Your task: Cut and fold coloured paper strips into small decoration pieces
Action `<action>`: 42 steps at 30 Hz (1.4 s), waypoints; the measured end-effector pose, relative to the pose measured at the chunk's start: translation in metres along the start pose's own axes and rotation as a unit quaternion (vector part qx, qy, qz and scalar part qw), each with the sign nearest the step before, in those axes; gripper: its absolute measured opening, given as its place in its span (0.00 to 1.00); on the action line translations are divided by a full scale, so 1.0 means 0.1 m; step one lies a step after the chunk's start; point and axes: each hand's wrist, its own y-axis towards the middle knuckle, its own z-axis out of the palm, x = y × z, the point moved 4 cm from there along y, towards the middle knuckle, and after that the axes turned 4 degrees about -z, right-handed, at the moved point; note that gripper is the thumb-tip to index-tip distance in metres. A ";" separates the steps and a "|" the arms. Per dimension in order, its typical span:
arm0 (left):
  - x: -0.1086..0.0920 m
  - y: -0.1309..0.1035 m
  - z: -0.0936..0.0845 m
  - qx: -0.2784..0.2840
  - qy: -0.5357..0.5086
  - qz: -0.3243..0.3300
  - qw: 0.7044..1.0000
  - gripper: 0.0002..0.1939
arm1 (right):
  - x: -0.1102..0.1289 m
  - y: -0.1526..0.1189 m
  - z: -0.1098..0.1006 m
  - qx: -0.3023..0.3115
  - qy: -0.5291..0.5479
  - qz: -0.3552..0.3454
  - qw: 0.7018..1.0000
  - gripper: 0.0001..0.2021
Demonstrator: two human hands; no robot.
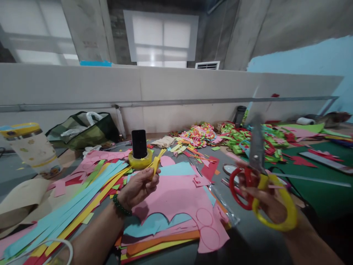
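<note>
scissors [257,162] – held up over the right side of the bench [237,241], blades pointing upward and blurred, one handle loop red, the other yellow. the right hand [266,198] has its fingers closed about the handles. whether the blades are fully together cannot be told.

yellow piece [156,162]: gripped in the left hand [143,184], fingers pinched on its lower end, its thin ends standing up. a green bead bracelet [121,205] is on that wrist.

below and between the hands, a pink sheet [173,191] lies on a stack with blue, orange and yellow layers showing at the near edge; circles are drawn on pink material at its right corner.

just beyond the left hand, a phone [139,143] stands upright in a round yellow holder [139,160]. long light blue strips [68,202] lie to the left, beside yellow ones.

farther out: a lidded cup [35,151] at far left, a green bag [88,132] near the wall, a heap of multicoloured cutouts [200,136] at centre back, and green cutouts [234,141] to its right – partly hidden behind the blades.
</note>
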 end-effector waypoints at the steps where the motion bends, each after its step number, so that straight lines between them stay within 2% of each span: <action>1: 0.00 0.00 0.00 0.001 0.004 0.002 1.000 0.07 | -0.01 -0.02 0.04 0.025 0.032 0.030 0.999 0.29; 4: 0.00 0.01 0.01 0.005 0.011 0.008 1.000 0.08 | 0.01 -0.12 0.19 0.106 0.096 0.087 0.986 0.28; 8: 0.01 -0.01 0.03 0.005 0.016 0.010 1.000 0.08 | 0.19 -0.36 0.35 0.215 0.125 0.074 0.966 0.20; 9: 0.01 -0.01 0.04 0.005 0.018 0.011 1.000 0.08 | 0.25 -0.42 0.38 0.245 0.140 0.067 0.957 0.23; 11: 0.01 -0.01 0.04 0.005 0.019 0.014 1.000 0.08 | 0.34 -0.51 0.47 0.304 0.193 0.064 0.931 0.34; 13: 0.02 -0.01 0.05 0.008 0.018 0.019 1.000 0.08 | 0.37 -0.58 0.59 0.364 0.253 0.093 0.892 0.42; 15: 0.02 0.00 0.05 0.016 0.020 0.022 0.999 0.09 | 0.32 -0.63 0.73 0.404 0.277 0.161 0.857 0.44; 17: 0.01 0.00 0.06 0.026 0.023 0.028 0.999 0.08 | 0.26 -0.66 0.85 0.429 0.267 0.213 0.836 0.42; 18: 0.01 0.00 0.06 0.030 0.024 0.031 0.999 0.08 | 0.24 -0.66 0.91 0.434 0.256 0.225 0.834 0.41; 22: 0.00 -0.02 0.07 0.028 0.026 0.029 0.999 0.08 | 0.22 -0.61 1.01 0.384 0.221 0.224 0.868 0.40; 24: 0.01 -0.02 0.08 0.026 0.028 0.025 0.999 0.09 | 0.24 -0.59 1.03 0.371 0.214 0.221 0.876 0.40; 32: 0.02 -0.01 0.08 0.026 0.040 0.024 0.999 0.10 | 0.27 -0.57 1.05 0.355 0.221 0.208 0.884 0.38; 42: 0.03 -0.04 0.11 0.019 0.073 0.028 0.997 0.10 | 0.25 -0.56 1.05 0.353 0.242 0.205 0.881 0.36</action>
